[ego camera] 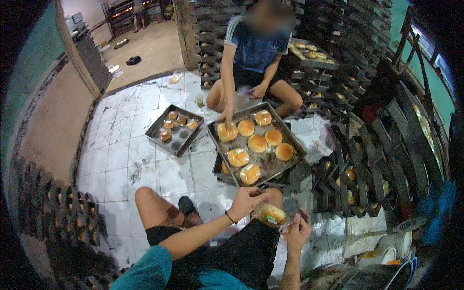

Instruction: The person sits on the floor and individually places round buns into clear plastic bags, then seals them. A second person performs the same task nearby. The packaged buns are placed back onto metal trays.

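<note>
Above my lap is a golden bun in a clear plastic bag (272,214), with a green and white label on it. At the bag's left end, my left hand (249,203) grips the plastic. My right hand (299,228) pinches the other end between thumb and fingers. Just beyond lies a large dark metal tray (266,177) holding several round buns. Some, such as the wrapped bun (250,174) nearest me, are in clear plastic; others, like the bare bun (257,143) in the middle, look unwrapped. Across the tray, a co-worker's hand (227,114) touches a wrapped bun (227,132).
A smaller tray (152,131) with several small buns sits on the white tiled floor (116,174). Another tray (217,167) lies under the large one. Stacked trays (362,174) rise at right and stacked trays (65,217) at left. Buckets (384,255) stand at lower right.
</note>
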Action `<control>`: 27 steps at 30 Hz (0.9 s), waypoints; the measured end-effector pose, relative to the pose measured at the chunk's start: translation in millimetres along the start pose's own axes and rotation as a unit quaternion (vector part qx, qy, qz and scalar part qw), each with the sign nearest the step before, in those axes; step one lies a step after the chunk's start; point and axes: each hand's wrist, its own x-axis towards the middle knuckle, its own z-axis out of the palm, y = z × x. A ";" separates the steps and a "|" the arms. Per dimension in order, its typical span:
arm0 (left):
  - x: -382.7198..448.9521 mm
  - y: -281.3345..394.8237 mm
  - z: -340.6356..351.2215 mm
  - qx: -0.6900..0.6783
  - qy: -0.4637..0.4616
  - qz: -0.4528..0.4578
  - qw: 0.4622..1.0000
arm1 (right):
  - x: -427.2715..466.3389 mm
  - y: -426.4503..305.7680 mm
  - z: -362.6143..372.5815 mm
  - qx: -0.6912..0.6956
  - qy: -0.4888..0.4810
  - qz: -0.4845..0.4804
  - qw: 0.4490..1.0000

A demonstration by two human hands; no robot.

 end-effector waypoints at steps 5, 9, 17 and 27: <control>31.9 -10.9 7.5 -0.096 -0.022 0.012 0.995 | 44.5 6.3 1.4 0.167 -0.075 0.203 0.962; 26.3 -24.0 2.0 0.077 0.037 0.015 0.996 | 47.2 9.2 5.5 0.003 -0.067 0.018 0.998; -72.2 -58.6 -4.9 -0.107 -0.086 -0.203 0.970 | -54.6 0.5 -12.5 -0.009 -0.061 0.203 0.977; -99.4 -110.8 29.0 -0.155 -0.076 -0.358 0.918 | -95.2 25.5 8.9 0.005 -0.032 0.257 0.966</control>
